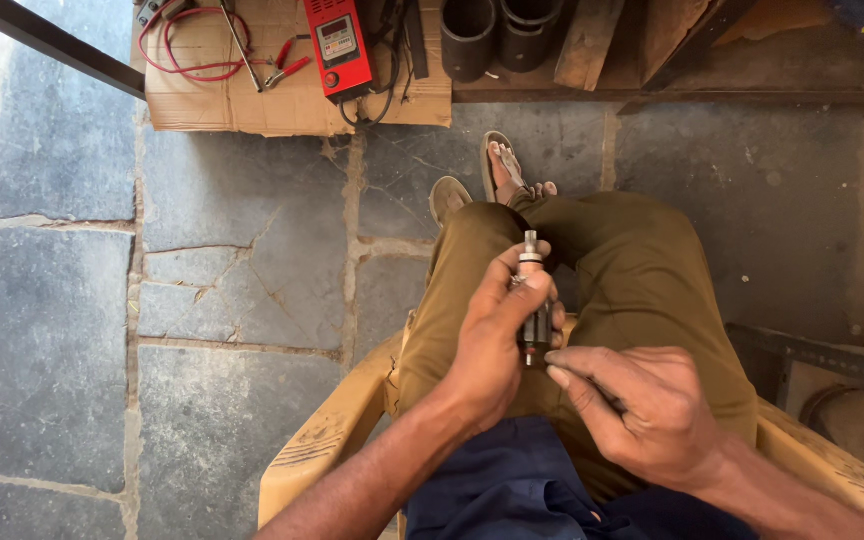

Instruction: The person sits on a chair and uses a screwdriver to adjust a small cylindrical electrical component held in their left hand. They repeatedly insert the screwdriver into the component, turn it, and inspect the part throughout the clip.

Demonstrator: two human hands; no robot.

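The person is sitting in a yellow plastic chair [332, 425], holding a small motor armature [533, 300] upright over the lap. It looks like a dense, rigid metal part, probably heavy for its size and slick at the thin shaft, so the thicker dark body is the safer place to grip. The left hand [497, 340] is wrapping closed around that body, thumb up near the shaft. The right hand [642, 410] is curling loosely, fingertips touching the lower end.

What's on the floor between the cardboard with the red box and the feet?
Nothing. In the head view only bare cracked stone floor lies between the cardboard holding the red box and the sandalled feet.
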